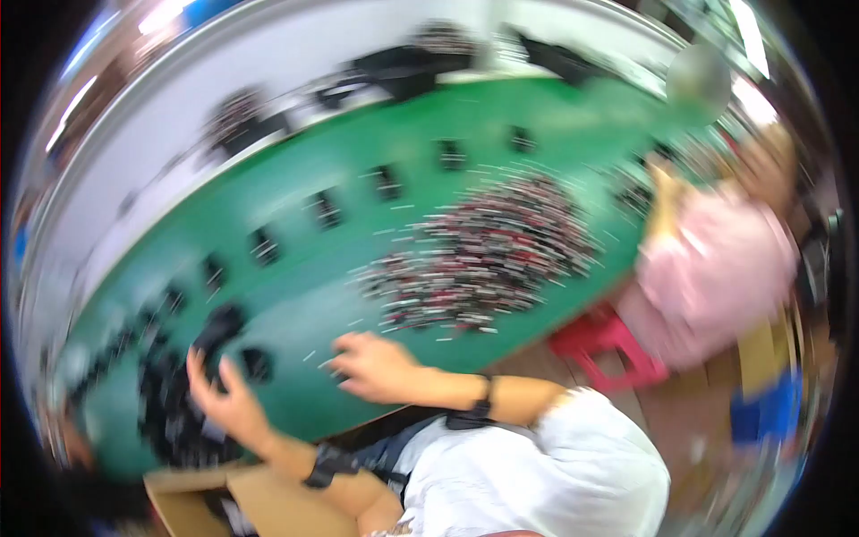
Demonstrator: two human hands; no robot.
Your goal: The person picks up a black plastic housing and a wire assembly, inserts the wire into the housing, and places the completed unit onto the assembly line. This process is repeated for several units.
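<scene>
My left hand (231, 404) is open over the left part of the green table (304, 394), thumb and fingers spread. Just beyond its fingertips lies a dark, blurred black piece (221, 327), with a rounder black piece (258, 364) to the right. A heap of black parts (170, 403) lies beside this hand. Closer to the middle, my right hand (380, 369) is closed, its fingers curled above the table; a small dark spot shows at the fingertips, too blurred to name. Beyond it spreads a large pile of small black, red and white pieces (483, 246).
Black parts stand in a spaced row along the table, one of them a black part (386, 182). A cardboard box (286, 506) is at the near left. At right a co-worker in a pink top (716, 268) sits by a red stool (613, 349). Black bundles (403, 67) lie along the far edge.
</scene>
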